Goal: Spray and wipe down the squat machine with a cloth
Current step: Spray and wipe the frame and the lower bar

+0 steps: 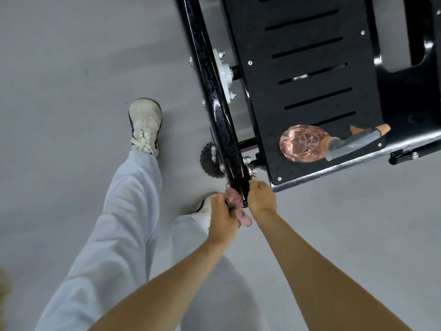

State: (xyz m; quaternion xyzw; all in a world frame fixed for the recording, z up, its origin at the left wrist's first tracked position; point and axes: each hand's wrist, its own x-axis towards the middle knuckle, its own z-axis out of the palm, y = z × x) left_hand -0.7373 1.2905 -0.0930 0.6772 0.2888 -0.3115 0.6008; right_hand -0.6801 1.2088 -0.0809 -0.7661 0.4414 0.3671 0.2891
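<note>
The left hand (220, 212) squeezes a fuzzy pink cloth (244, 219) against the low end of the black bar (214, 96) of the squat machine (405, 103). The right hand (262, 197) curls round that bar end. The pink spray bottle (304, 143) lies on its side on the foot plate (310, 68).

loose, pale grey-lilac trousers (124, 223) cover both legs down to the ankles. the sneakers (145, 125) are scuffed white with dark side stripes, faint pink patches and white laces (139, 140). the forearms (322, 271) are bare down to the left hand (220, 211) and right hand (261, 197).
</note>
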